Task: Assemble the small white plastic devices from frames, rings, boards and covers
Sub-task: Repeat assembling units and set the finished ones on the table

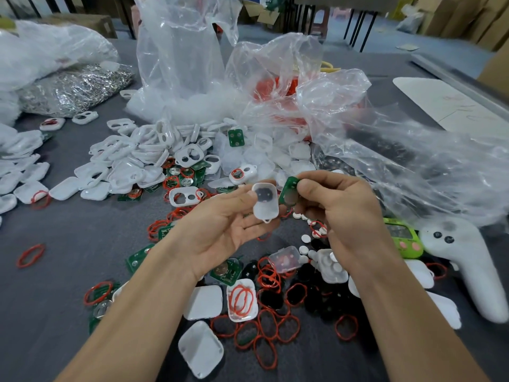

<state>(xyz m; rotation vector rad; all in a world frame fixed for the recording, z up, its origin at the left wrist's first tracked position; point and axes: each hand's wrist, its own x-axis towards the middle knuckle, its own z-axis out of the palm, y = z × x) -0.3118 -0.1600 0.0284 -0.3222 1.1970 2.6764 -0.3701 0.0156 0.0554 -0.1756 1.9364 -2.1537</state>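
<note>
Table (pixel 68 238): frame pile (pixel 143 153) sits left of centre, behind the hands. Behind the pile stands a tall plastic bag (pixel 181 51). To its right a second bag (pixel 413 161) sprawls toward the right edge. Bag of metal clips (pixel 74 89) far left, behind the frames. Heap of covers (pixel 19 161) at the left edge. Above table centre, the left hand (pixel 220 224) holds a cover (pixel 265 201) just left of the circuit board (pixel 289 190) pinched in the right hand (pixel 341 210). Small discs (pixel 305 238) lie on the table under the right hand. Between the forearms: scattered loose rings (pixel 264 326) and an upturned cover (pixel 242 301) with rings in it. Lone ring (pixel 30 255) well left. Right of the right forearm: small timer (pixel 405 241), with a handheld tool (pixel 468 266) beyond it.
</note>
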